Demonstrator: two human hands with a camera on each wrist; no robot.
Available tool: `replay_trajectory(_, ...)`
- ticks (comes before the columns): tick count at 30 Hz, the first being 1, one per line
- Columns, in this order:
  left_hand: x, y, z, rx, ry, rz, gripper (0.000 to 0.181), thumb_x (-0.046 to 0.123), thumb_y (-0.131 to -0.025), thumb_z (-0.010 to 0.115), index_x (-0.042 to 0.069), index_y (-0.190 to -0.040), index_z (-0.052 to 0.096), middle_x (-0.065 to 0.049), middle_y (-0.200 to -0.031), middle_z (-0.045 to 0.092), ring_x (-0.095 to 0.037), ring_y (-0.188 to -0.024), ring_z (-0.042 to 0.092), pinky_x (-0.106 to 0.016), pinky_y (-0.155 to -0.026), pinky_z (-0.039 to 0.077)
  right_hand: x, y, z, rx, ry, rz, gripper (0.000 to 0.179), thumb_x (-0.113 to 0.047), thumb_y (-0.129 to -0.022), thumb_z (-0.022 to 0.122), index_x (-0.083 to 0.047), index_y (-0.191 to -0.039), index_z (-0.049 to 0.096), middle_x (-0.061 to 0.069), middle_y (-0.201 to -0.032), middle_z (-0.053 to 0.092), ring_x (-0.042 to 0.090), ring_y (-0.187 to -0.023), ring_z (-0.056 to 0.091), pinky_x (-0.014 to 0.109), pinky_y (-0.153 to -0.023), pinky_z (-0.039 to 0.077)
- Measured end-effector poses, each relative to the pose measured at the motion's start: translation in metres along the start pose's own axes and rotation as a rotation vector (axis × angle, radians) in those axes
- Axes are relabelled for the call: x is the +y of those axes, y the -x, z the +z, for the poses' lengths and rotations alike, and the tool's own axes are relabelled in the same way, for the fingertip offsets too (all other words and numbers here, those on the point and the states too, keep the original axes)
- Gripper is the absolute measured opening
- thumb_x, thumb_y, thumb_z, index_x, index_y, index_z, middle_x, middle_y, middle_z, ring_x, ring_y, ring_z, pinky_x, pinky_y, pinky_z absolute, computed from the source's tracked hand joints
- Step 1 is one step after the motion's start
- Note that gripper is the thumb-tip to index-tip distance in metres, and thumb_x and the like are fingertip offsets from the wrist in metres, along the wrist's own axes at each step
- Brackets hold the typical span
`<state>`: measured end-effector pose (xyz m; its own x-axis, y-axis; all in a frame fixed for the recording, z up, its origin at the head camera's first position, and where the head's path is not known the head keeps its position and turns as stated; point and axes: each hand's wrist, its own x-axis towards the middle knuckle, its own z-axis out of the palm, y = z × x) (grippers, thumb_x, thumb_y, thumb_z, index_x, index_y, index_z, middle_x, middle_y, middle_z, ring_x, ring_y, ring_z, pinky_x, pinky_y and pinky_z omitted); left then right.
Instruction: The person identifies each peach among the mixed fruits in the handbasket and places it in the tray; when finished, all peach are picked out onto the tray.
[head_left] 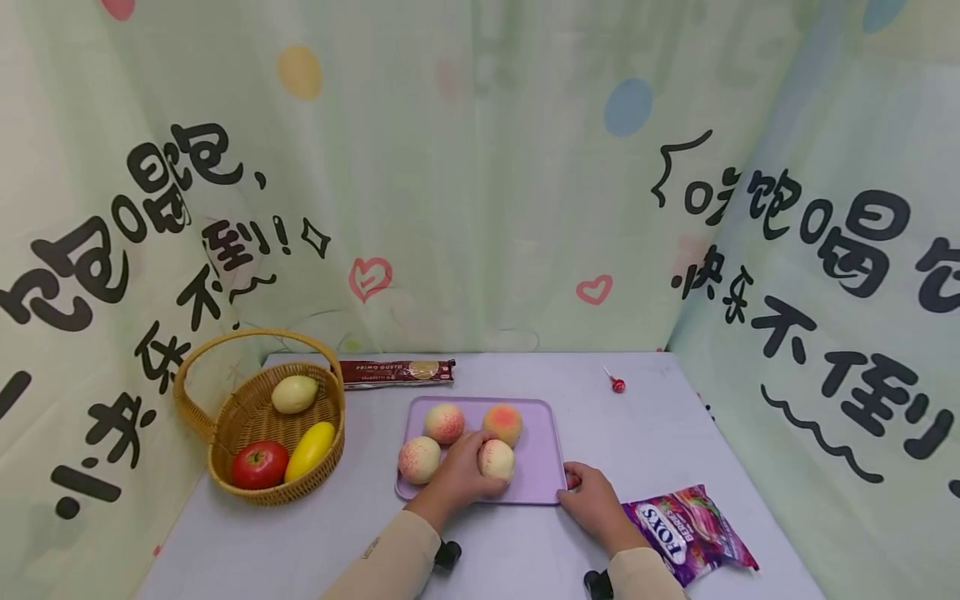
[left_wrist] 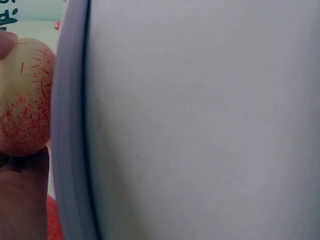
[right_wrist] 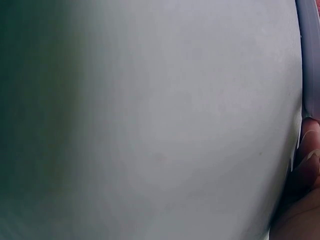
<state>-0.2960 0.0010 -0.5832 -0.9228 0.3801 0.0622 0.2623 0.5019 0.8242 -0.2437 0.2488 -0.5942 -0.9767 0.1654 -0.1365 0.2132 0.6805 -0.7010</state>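
Note:
My left hand (head_left: 463, 471) grips a pale peach with red speckles (head_left: 497, 461) over the front of a purple tray (head_left: 536, 467). In the left wrist view the peach (left_wrist: 25, 105) sits between its fingers, beside the tray's rim (left_wrist: 70, 120). Three more peaches lie on the tray: a speckled one (head_left: 445, 423) at the back left, an orange one (head_left: 502, 423) at the back and another (head_left: 419, 460) at the front left. At the tray's front right corner, my right hand (head_left: 594, 504) pinches the rim; its fingers (right_wrist: 311, 142) show against that edge in the right wrist view.
On the left stands a wicker basket (head_left: 333, 425) with a red tomato-like fruit (head_left: 259, 465), a yellow mango-like fruit (head_left: 310, 452) and a pale oval one (head_left: 295, 394). A spaghetti pack (head_left: 397, 372) lies behind, a lollipop (head_left: 617, 385) back right, a purple FOX'S candy bag (head_left: 690, 533) front right.

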Motion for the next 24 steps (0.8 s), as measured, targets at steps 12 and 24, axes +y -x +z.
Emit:
replay_trajectory(12, -0.006, 0.001, 0.005, 0.007, -0.004, -0.001, 0.076, 0.031, -0.069, 0.09, 0.014, -0.135, 0.057, -0.002, -0.129, 0.058, -0.017, -0.113, 0.057, -0.042, -0.101, 0.05, 0.004, -0.002, 0.002, 0.0, 0.003, 0.01, 0.052, -0.009, -0.084, 0.076, 0.004, -0.132, 0.063, 0.003, -0.089, 0.059, 0.017, -0.077, 0.051, 0.03, -0.068, 0.046)
replay_trajectory(24, -0.001, 0.008, -0.006, 0.017, 0.028, 0.041, 0.073, 0.027, -0.075, 0.089, 0.011, -0.138, 0.056, -0.005, -0.135, 0.058, -0.025, -0.127, 0.059, -0.044, -0.109, 0.049, 0.006, -0.005, 0.002, -0.001, 0.009, 0.005, 0.052, -0.009, -0.083, 0.077, 0.005, -0.131, 0.063, 0.004, -0.09, 0.059, 0.017, -0.078, 0.052, 0.031, -0.07, 0.047)
